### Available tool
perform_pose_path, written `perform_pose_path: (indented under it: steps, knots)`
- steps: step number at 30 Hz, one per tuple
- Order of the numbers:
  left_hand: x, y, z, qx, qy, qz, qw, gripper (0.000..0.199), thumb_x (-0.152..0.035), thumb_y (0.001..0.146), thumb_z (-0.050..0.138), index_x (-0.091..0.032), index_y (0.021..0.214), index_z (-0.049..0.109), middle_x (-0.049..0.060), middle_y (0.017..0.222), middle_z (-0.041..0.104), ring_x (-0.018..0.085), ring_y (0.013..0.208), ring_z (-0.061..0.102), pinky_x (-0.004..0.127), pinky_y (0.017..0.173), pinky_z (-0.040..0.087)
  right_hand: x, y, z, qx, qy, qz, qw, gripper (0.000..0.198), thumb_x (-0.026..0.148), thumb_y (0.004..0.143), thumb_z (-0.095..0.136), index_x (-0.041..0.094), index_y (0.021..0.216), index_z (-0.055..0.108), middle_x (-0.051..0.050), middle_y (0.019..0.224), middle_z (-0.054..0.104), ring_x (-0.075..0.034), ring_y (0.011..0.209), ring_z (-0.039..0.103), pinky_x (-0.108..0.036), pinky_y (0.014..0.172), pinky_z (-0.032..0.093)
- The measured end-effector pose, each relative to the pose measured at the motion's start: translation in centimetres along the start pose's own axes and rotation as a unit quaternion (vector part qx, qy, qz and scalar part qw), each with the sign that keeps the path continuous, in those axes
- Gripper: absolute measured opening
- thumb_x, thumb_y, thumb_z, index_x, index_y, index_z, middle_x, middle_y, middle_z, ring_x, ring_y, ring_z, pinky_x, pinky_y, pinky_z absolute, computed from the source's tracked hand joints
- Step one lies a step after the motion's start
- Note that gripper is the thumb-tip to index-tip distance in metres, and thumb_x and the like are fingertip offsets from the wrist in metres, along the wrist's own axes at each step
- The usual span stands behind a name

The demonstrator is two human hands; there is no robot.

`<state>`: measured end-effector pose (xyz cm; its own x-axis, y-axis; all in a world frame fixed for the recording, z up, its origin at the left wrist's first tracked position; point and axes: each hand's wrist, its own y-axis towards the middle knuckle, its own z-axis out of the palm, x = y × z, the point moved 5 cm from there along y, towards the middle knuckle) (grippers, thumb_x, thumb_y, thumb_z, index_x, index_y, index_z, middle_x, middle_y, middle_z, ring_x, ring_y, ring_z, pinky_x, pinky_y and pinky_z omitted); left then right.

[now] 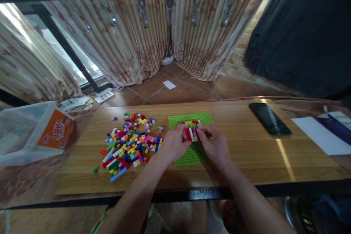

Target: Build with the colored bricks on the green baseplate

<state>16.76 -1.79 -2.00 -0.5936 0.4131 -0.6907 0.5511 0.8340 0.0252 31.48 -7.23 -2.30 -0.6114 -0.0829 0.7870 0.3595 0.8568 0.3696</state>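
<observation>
A green studded baseplate [190, 156] lies on the wooden board. On its middle stands a small build of coloured toy bricks [193, 134], with red, white, yellow, blue and purple pieces showing. My left hand [175, 142] grips the left side of this build, its fingers closed and partly hidden. From the right, my right hand [215, 143] pinches at the build's right edge, thumb and fingers together. Any single brick between those fingertips is too small to make out. Left of the baseplate spreads a loose heap of toy bricks [134, 140] in many colours.
A black phone [270, 119] lies on the wooden board [246, 161] at the right. White paper [323, 135] is beyond it. A clear plastic bin [27, 131] with an orange label stands at the far left. Striped curtains [131, 44] hang behind.
</observation>
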Motion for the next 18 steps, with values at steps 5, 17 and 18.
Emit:
perform_pose_path:
  steps: [5,17,18]
  knots:
    - [-0.4,-0.1,-0.2,-0.006,0.006,-0.005,1.0,0.038,-0.018,0.072,0.065,-0.018,0.11,0.059,0.003,0.081,0.062,0.018,0.074,0.058,0.029,0.066,0.044,0.1,0.0,0.0,-0.008,0.008,0.004,1.0,0.018,0.031,0.086,0.055,0.02,0.082,0.067,-0.006,0.082,0.067,-0.018,0.075,0.062,-0.032,0.07,0.049]
    - [-0.2,-0.1,0.3,-0.012,0.0,-0.001,1.0,0.035,-0.019,0.075,0.063,-0.018,0.11,0.059,0.002,0.08,0.061,0.016,0.071,0.057,0.027,0.063,0.041,-0.4,-0.8,1.3,-0.056,-0.034,0.083,0.994,0.038,0.032,0.073,0.064,0.018,0.108,0.064,-0.011,0.111,0.057,-0.026,0.109,0.053,-0.046,0.1,0.041]
    - [-0.2,-0.1,0.4,-0.012,0.001,0.0,1.0,0.035,-0.019,0.075,0.063,-0.018,0.11,0.059,0.002,0.08,0.061,0.016,0.071,0.057,0.026,0.063,0.041,-0.5,-0.8,1.4,-0.055,-0.035,0.087,0.994,0.039,0.031,0.073,0.064,0.018,0.109,0.063,-0.011,0.111,0.057,-0.026,0.11,0.053,-0.046,0.101,0.041]
